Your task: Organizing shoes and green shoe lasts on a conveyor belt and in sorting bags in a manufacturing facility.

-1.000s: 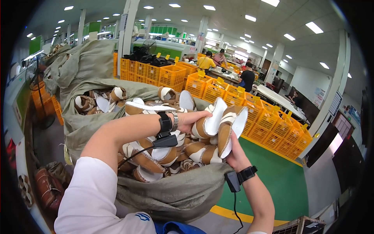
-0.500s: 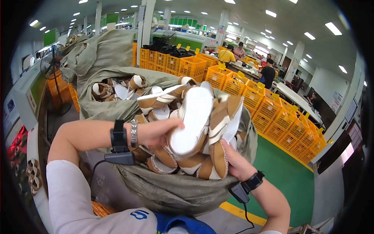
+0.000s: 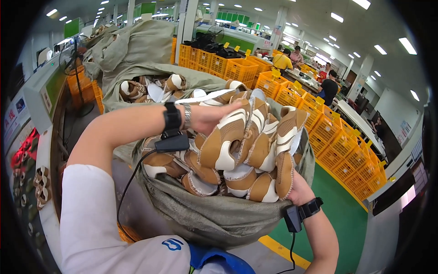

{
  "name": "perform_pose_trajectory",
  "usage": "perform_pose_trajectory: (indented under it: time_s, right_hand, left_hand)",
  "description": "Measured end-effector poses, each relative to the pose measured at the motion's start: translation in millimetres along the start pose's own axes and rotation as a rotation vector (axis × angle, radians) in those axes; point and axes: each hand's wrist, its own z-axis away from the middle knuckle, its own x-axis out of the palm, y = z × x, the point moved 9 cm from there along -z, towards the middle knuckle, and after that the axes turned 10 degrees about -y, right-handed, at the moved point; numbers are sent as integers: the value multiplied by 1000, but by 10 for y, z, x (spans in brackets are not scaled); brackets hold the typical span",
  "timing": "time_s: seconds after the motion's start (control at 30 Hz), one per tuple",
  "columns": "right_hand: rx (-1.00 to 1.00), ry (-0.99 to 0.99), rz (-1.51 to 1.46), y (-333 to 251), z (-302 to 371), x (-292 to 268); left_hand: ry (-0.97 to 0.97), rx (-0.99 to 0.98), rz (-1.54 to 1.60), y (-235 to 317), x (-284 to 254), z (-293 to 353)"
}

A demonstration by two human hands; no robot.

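Note:
A large grey-green cloth sack (image 3: pixel 200 223) in front of me is heaped with brown and white shoe uppers, stitched along their raw edges. My left hand (image 3: pixel 211 118) is at the top of the pile, closed on a brown and white shoe upper (image 3: pixel 224 142) that is turned on its side; some of its fingers are hidden. At the pile's right edge, my right hand (image 3: pixel 299 189) is curled around the outer side of another shoe upper (image 3: pixel 284 176), its fingertips hidden behind it. More uppers (image 3: pixel 200 182) lie jumbled below and between my hands.
Behind, a second open sack (image 3: pixel 127 73) holds similar uppers. Stacked orange crates (image 3: pixel 337 141) run along the right and back beside a green floor (image 3: pixel 340 219). On the left stand a bench edge (image 3: pixel 54 214) and a fan (image 3: pixel 77 77). Several people work at far tables.
The shoe upper in my left hand has turned from showing its white sole to showing its brown side. My right hand stays at the pile's right edge. The view has shifted slightly.

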Motion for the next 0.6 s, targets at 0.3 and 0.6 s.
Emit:
perform_pose_trajectory:
  time_s: [0.3,0.6]
  right_hand:
    - [-454,-105,548,-273,148,-31]
    - [-161,-25,-70,13,-5,46]
  left_hand:
    - [-316,88,-72,-74,925,35]
    - [-293,-36,-206,-339,438,-93]
